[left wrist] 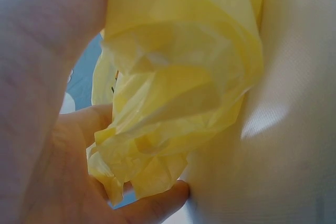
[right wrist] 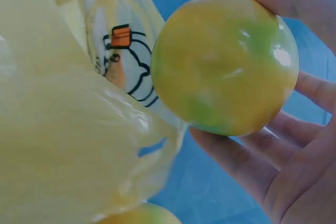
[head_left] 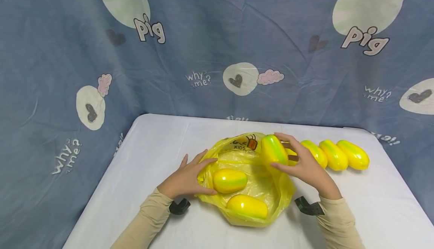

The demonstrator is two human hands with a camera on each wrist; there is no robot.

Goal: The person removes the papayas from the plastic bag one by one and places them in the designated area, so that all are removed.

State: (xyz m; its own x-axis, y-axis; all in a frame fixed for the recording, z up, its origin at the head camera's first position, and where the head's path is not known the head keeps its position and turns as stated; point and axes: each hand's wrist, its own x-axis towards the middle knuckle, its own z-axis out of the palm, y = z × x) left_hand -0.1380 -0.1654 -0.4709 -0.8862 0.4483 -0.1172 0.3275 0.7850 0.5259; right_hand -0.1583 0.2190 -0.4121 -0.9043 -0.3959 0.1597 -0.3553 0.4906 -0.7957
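Note:
A yellow plastic bag stands with its mouth wide, a cartoon print and "KIDS" on its far inner wall. Inside lie two glossy yellow-green oblong fruits, one at the left and one nearer the front. My left hand spreads around the bag's left rim, thumb and fingers apart; crumpled plastic sits between them in the left wrist view. Above the bag's right rim, my right hand grips another such fruit between thumb and fingers. The right wrist view shows this fruit end-on.
Right of the bag, several more yellow-green fruits lie in a row on the white table, one partly hidden behind my right hand. A blue printed cloth hangs along the table's back and left.

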